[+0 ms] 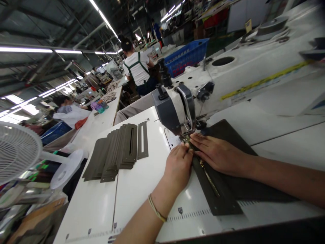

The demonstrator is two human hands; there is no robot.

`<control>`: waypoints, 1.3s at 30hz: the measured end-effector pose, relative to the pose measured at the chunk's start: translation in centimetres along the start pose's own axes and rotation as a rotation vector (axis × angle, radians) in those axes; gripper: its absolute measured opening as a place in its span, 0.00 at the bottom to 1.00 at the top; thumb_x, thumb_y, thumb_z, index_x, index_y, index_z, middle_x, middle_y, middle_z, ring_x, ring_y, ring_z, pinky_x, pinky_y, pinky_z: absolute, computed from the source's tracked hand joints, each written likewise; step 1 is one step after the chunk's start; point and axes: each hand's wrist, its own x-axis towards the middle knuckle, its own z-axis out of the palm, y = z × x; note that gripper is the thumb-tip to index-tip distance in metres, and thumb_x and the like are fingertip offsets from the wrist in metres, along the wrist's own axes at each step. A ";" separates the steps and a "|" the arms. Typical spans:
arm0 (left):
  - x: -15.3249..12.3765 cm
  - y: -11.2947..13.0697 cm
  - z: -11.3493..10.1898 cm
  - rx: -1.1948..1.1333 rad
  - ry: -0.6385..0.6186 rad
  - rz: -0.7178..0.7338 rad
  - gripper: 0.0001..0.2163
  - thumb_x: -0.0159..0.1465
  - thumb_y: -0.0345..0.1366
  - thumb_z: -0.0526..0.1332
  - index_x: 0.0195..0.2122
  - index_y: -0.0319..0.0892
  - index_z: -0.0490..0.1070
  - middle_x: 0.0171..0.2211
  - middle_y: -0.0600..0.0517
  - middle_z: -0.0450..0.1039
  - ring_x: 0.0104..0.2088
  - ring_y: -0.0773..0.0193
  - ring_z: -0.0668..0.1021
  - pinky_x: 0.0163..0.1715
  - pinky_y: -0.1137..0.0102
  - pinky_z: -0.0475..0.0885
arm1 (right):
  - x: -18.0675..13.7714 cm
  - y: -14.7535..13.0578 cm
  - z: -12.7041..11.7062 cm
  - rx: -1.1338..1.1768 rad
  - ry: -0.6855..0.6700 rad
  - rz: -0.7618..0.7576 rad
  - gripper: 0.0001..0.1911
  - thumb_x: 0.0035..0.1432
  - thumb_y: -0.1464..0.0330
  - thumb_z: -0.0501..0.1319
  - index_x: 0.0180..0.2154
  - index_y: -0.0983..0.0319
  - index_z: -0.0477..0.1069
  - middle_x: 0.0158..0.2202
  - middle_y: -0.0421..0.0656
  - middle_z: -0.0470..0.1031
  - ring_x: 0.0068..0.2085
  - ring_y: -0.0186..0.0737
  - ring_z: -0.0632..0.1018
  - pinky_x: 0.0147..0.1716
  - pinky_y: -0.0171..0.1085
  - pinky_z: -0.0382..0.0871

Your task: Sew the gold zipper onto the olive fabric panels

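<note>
A dark olive panel (225, 205) with a gold-toothed zipper (209, 178) set in its slot lies under the sewing machine head (169, 112). Curled fingers of my left hand (179, 164) grip the panel's left edge, close to the presser foot (188, 132). My right hand (220, 154) rests flat on the panel with fingers stretched toward the foot, hiding part of the zipper. Beneath that hand and to its right spreads a larger dark piece (259, 189). The needle point and the stitching are too small to make out.
Left of the machine, overlapping olive pieces (111, 156) lie beside one slotted piece (142, 140). A white fan (19, 152) stands at the far left. Behind are a blue crate (188, 52), a person in a white shirt (137, 67) and more worktables.
</note>
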 end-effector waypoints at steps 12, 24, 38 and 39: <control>0.8 -0.6 0.3 0.027 -0.040 -0.081 0.09 0.63 0.27 0.55 0.42 0.37 0.72 0.42 0.43 0.72 0.43 0.56 0.76 0.44 0.61 0.76 | 1.5 1.5 0.0 0.135 0.057 -0.036 0.18 0.64 0.74 0.47 0.46 0.72 0.72 0.42 0.55 0.77 0.43 0.46 0.78 0.44 0.44 0.76; -0.2 0.2 -0.7 0.117 -0.083 0.013 0.11 0.64 0.27 0.56 0.46 0.38 0.72 0.48 0.44 0.74 0.48 0.57 0.76 0.57 0.54 0.68 | -4.4 -7.2 -4.2 0.002 0.106 -0.001 0.20 0.53 0.70 0.52 0.45 0.70 0.74 0.51 0.56 0.73 0.52 0.51 0.73 0.48 0.49 0.73; -0.6 1.5 -0.6 0.163 -0.079 -0.011 0.08 0.66 0.26 0.56 0.43 0.35 0.72 0.47 0.43 0.76 0.48 0.58 0.77 0.54 0.59 0.71 | -4.2 -6.1 -3.5 -0.043 0.228 -0.106 0.22 0.58 0.83 0.45 0.34 0.68 0.78 0.38 0.51 0.79 0.41 0.41 0.79 0.42 0.36 0.76; -0.6 1.5 -0.6 0.159 -0.073 -0.015 0.08 0.66 0.26 0.55 0.43 0.35 0.72 0.47 0.43 0.75 0.48 0.58 0.77 0.54 0.59 0.71 | -4.3 -6.1 -3.4 -0.041 0.218 -0.101 0.22 0.57 0.83 0.45 0.35 0.69 0.78 0.39 0.51 0.79 0.42 0.41 0.79 0.43 0.36 0.76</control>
